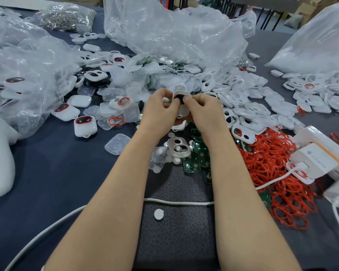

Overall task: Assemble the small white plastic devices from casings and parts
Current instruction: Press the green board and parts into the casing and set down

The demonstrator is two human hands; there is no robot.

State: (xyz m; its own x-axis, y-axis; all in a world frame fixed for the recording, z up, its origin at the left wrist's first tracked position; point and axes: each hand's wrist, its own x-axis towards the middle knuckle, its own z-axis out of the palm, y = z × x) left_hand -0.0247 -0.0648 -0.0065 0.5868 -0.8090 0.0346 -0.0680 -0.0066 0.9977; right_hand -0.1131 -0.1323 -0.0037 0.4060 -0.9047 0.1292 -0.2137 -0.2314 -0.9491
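The dark blue cloth table (57, 173) carries crinkled clear bags (174, 32) far, glossy white shells (243, 90) right, thin red rings (272, 169) near right. My left hand (159, 110) and right hand (202, 114) pinch one rounded casing (179, 94) above mid-table.

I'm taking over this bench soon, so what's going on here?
A person is pinching a small white plastic casing with a dark oval window between the left-hand grip and right-hand grip, above the dark blue table. Loose white casings, red oval rings and green circuit boards lie heaped around; finished-looking white devices sit to the left.
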